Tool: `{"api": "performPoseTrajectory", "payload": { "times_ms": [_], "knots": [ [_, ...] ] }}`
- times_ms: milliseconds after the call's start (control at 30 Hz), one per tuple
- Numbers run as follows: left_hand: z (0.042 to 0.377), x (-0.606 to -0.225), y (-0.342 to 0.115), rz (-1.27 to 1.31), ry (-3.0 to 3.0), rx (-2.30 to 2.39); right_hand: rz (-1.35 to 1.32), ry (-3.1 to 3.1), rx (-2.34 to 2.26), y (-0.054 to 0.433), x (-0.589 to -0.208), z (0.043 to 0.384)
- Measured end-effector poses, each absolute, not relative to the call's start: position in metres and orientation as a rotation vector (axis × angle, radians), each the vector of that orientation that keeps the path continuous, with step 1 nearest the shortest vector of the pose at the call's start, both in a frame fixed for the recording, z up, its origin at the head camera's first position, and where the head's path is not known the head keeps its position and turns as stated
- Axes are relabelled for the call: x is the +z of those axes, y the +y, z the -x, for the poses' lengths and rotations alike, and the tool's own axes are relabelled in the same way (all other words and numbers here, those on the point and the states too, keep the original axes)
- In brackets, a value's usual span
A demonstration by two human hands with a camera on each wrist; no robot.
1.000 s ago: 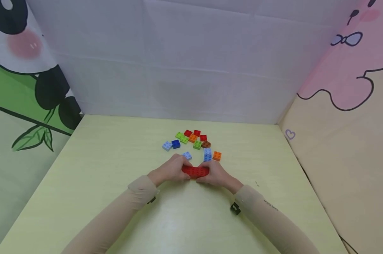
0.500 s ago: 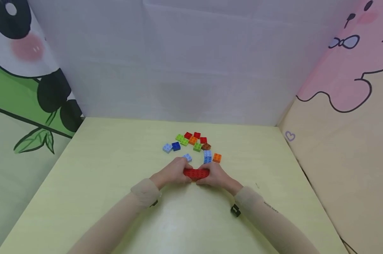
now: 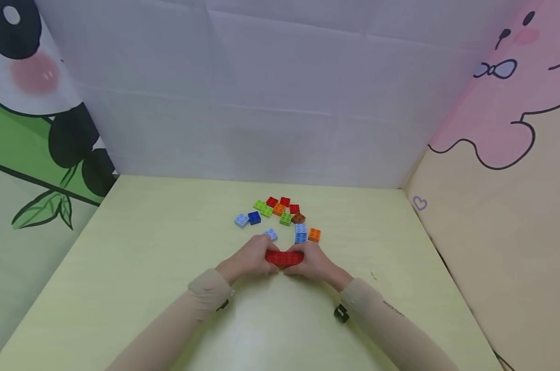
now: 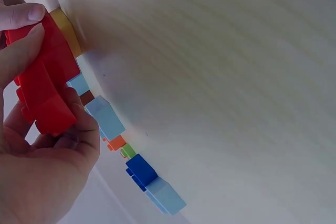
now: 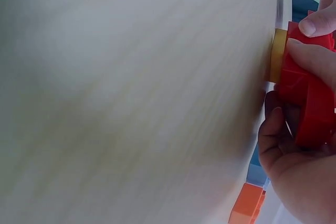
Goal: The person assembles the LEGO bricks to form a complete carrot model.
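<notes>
Left hand (image 3: pixel 250 256) and right hand (image 3: pixel 314 261) pinch the red bricks (image 3: pixel 284 259) at opposite ends; orange brick (image 3: pixel 314 235) sits on the right hand's far side.

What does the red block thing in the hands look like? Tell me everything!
The red block piece is long and smooth-sided, like plastic, with round bumps on top. Underneath, its middle reaches lower than its ends. It lies sideways across, bumps up, nearer the person than the tall light blue block. The left hand grips one end, the right hand the other. A yellow block is against its underside. Whether it's several pieces, I can't tell.
</notes>
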State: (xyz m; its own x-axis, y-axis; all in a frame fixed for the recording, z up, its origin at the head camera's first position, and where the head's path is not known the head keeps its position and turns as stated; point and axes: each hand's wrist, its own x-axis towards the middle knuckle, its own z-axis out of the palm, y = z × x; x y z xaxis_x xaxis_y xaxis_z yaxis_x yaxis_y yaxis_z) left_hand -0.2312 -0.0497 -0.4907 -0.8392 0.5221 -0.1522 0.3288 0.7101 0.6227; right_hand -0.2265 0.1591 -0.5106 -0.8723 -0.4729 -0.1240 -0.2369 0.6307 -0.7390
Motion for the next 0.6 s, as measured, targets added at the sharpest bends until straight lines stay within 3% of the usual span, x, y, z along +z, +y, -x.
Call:
{"api": "performPoseTrajectory", "payload": {
  "times_ms": [600],
  "knots": [
    [0.235, -0.494, -0.039, -0.666, 2.611, 0.814, 0.585, 2.549, -1.077, 0.159, -0.511, 0.227]
  ]
}}
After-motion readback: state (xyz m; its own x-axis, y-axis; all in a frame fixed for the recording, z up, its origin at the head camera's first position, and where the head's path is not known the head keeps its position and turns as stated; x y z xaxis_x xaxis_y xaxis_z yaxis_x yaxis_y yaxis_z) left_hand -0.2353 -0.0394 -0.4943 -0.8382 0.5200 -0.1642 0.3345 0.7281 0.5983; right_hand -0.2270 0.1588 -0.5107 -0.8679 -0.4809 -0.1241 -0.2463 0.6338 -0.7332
